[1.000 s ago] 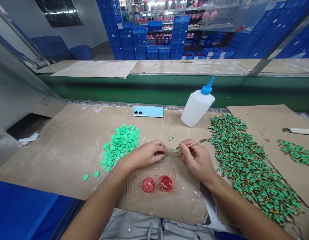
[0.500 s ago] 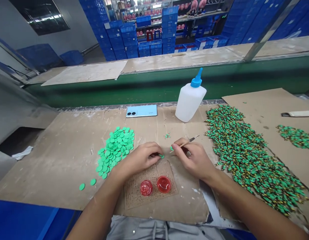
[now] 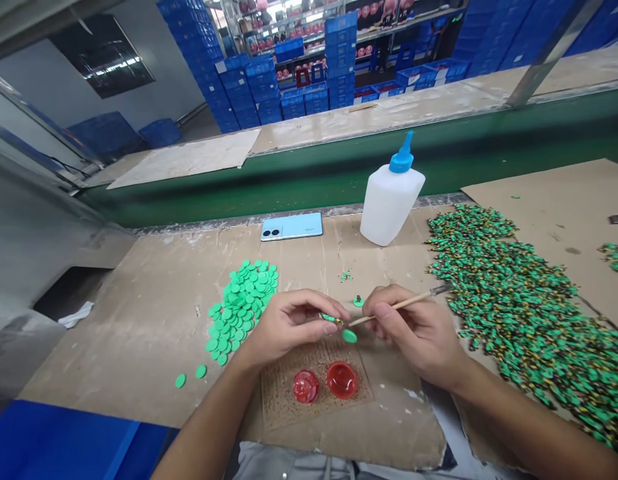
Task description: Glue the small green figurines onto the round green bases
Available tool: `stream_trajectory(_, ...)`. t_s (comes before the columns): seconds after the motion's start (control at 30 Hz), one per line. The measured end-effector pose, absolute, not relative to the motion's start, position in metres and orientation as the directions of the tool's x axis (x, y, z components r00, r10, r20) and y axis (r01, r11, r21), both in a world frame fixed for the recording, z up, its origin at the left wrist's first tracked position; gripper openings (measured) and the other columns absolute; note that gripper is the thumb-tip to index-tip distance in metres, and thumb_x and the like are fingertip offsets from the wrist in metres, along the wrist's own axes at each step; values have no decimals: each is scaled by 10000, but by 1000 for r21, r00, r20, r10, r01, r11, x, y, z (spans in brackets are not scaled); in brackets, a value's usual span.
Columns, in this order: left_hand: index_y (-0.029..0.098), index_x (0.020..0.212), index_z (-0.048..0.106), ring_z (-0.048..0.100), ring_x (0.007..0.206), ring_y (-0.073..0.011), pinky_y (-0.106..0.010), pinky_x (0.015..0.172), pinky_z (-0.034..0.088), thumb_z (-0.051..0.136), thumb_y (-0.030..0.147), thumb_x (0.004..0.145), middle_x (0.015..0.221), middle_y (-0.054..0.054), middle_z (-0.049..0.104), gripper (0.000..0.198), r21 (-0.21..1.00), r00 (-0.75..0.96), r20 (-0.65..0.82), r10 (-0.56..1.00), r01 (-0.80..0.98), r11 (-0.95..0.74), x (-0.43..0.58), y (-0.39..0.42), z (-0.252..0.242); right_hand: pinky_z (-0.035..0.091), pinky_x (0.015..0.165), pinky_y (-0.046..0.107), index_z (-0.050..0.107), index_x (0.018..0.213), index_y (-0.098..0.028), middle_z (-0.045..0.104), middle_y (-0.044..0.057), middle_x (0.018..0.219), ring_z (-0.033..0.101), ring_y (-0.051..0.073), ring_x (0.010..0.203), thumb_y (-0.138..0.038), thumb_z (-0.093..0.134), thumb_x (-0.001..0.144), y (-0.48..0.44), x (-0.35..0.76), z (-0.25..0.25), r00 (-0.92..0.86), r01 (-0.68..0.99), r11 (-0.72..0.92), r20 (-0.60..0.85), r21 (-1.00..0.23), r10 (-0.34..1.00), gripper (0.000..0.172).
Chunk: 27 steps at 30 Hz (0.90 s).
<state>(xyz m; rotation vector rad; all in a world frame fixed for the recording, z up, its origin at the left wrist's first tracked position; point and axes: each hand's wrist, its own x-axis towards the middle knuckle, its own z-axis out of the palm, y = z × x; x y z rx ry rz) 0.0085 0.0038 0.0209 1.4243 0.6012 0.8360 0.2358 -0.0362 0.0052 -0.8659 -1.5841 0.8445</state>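
Note:
My left hand (image 3: 301,323) pinches a small green, yellow and black piece (image 3: 331,318) between thumb and fingertips. Opposite it, my right hand (image 3: 413,330) grips a thin wooden stick (image 3: 411,301) with a dark end, like a small brush. The stick's pale tip points at the piece; whether they touch I cannot tell. A green disc (image 3: 349,337) shows just below the fingertips; I cannot tell if it is held or lying. Another green disc (image 3: 358,302) with a dark bit on it lies behind my right fingers. Two red dishes (image 3: 342,380) stand on a speckled mat (image 3: 279,400) below.
Loose green discs (image 3: 239,307) are heaped left of my hands. A large pile of small green, black and yellow pieces (image 3: 509,293) spreads over the right side. A light-blue phone (image 3: 293,227) and a white bottle with a blue nozzle (image 3: 389,203) are at the back.
My left hand now has the small multicoloured piece up at its fingertips. My right hand has turned the stick's tip towards it. The view has tilted slightly.

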Motion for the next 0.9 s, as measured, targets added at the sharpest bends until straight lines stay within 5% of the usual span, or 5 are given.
stream_trajectory(0.27,189,953,777,721,929,-176,-281,841,559,741,256,895,999,-55,794,96,957,553,-29,833,256,-136,15,7,15,432,482,229,670,766,-190,668,14,740,550,86,531,-356,559,1047,-19,246,9,1,252,325,336,-912,942,345)
stream_trajectory(0.37,196,948,766,703,877,-164,-268,792,540,722,283,908,957,-33,786,105,921,556,-13,831,331,-207,15,12,14,450,487,235,686,765,-183,697,34,774,571,92,539,-395,542,1050,-12,256,17,-97,265,284,268,-922,959,383)
stream_trajectory(0.47,199,969,762,702,857,-161,-261,777,540,718,296,915,959,-31,785,120,906,542,64,838,320,-277,9,14,24,504,528,241,725,981,-189,747,39,814,632,116,577,-408,516,1064,-19,271,29,-276,300,256,173,-919,945,313)
stream_trajectory(0.67,214,937,750,724,844,-173,-264,753,556,664,182,930,915,-36,787,92,865,503,181,845,328,-380,-2,-42,62,579,912,352,699,1209,-254,772,76,1177,734,218,1054,-307,581,1053,-80,288,13,-442,565,377,117,-733,889,203)
stream_trajectory(0.9,193,915,753,708,648,-142,-222,613,574,679,194,891,815,-39,807,78,965,495,-261,829,129,227,35,-152,22,569,806,356,680,1118,-203,743,99,1008,690,228,927,-216,574,1041,-114,274,-26,-464,560,493,240,-666,852,131)
